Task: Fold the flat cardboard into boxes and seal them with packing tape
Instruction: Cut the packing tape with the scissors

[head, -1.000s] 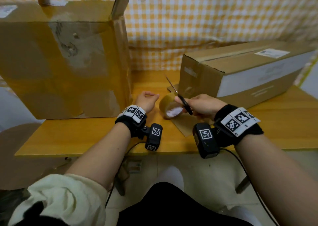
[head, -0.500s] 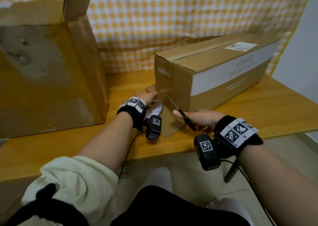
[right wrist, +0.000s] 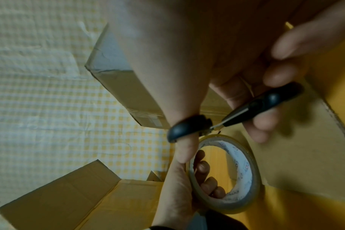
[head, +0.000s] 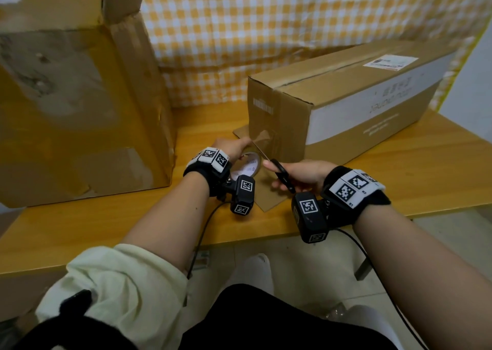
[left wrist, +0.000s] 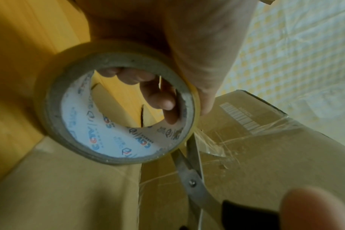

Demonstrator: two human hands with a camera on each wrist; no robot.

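Gripping: left hand (head: 231,147), fingers curled through tape roll (head: 249,166).
Cutting: right hand (head: 306,172) clamped on scissors (head: 277,169) (blades at tape strip beside box (head: 346,104)).

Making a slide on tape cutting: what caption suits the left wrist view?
Left hand holds the tape roll while scissors close on the strip running to the sealed box.

Left hand (head: 231,147): centre frame in the head view, fingers curled through a roll's core.
Right hand (head: 302,173): just right of it, thumb and fingers gripping black handles.
Forearms: bare, banded wrists.
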